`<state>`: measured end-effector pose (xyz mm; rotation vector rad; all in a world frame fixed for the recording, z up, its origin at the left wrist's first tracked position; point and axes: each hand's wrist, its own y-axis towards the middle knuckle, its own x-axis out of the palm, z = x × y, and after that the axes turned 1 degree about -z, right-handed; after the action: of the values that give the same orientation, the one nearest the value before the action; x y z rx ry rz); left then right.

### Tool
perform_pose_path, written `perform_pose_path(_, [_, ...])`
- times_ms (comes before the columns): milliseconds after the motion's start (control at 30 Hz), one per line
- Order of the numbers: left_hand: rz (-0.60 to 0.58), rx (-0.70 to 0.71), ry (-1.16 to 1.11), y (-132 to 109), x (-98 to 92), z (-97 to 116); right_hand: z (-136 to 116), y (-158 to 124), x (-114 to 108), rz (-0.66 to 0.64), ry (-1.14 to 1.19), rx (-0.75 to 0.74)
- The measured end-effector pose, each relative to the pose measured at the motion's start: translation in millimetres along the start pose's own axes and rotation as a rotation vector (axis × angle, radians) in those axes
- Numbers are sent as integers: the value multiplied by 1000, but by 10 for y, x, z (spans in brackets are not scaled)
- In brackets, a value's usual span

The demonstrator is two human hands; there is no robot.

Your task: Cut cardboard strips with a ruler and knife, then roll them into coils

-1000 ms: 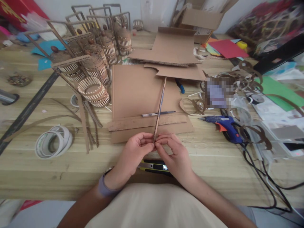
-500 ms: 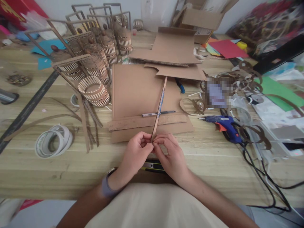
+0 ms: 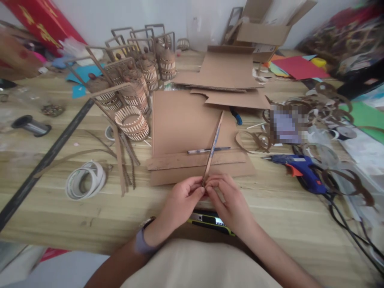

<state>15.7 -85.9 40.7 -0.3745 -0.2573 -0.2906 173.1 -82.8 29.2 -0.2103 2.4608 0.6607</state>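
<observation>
My left hand (image 3: pixel 182 202) and my right hand (image 3: pixel 230 202) meet over the near table edge. Both pinch the near end of a long thin cardboard strip (image 3: pixel 213 146), which slants away up and to the right over a flat cardboard sheet (image 3: pixel 180 120). A pen (image 3: pixel 208 150) lies crosswise on that sheet under the strip. A yellow and black utility knife (image 3: pixel 210 219) lies on the table just below my hands. A watch band shows on my left wrist.
Cardboard lantern models (image 3: pixel 132 96) stand at the back left. Rolls of tape (image 3: pixel 85 185) lie at the left, a blue glue gun (image 3: pixel 300 166) with cables at the right. More cardboard sheets (image 3: pixel 228 68), an open box (image 3: pixel 264 32), coloured paper and curled strips (image 3: pixel 324 104) crowd the back.
The view has swung a little left and down, so everything sits further right in the picture. My hands keep their pinch on the strip's end; the strip has barely moved.
</observation>
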Motion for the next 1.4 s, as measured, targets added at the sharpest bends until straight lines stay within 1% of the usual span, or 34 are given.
perform_pose_path(67, [-43, -14, -35, 11, 16, 0, 13, 1, 1, -1, -16, -32])
perform_pose_path(133, [-47, -26, -77, 21, 35, -4, 22, 2, 12, 4, -27, -59])
perform_pose_path(233, [0, -37, -78, 31, 56, -18, 18, -2, 43, 34, -32, -80])
perform_pose_path(333, [52, -24, -5, 38, 53, -44, 3, -10, 76, 59, -29, -100])
perform_pose_path(500, [89, 10, 74, 33, 27, -98, -3, -14, 80, 51, -14, -90])
perform_pose_path(567, [70, 29, 66, 26, 27, -104, 5, -7, 58, 42, -23, -90])
perform_pose_path(667, [5, 70, 51, 17, 31, -82, 24, 6, 13, 38, -42, -97])
perform_pose_path(733, [-18, 92, 77, 15, 32, -58, 40, 8, -12, 34, -57, -101])
perform_pose_path(800, [-19, 103, 97, 18, 31, -44, 54, 0, -27, 34, -89, -120])
perform_pose_path(933, [-25, 70, 15, 28, 34, -61, 53, -35, -24, 58, -183, -166])
perform_pose_path(1033, [-17, 61, 2, 32, 39, -78, 20, -63, 1, 71, -236, -180])
perform_pose_path(1267, [-10, 69, 47, 38, 54, -68, -46, -89, 64, 91, -276, -172])
perform_pose_path(1400, [-8, 33, -10, 27, 61, -103, -31, -90, 62, 100, -271, -144])
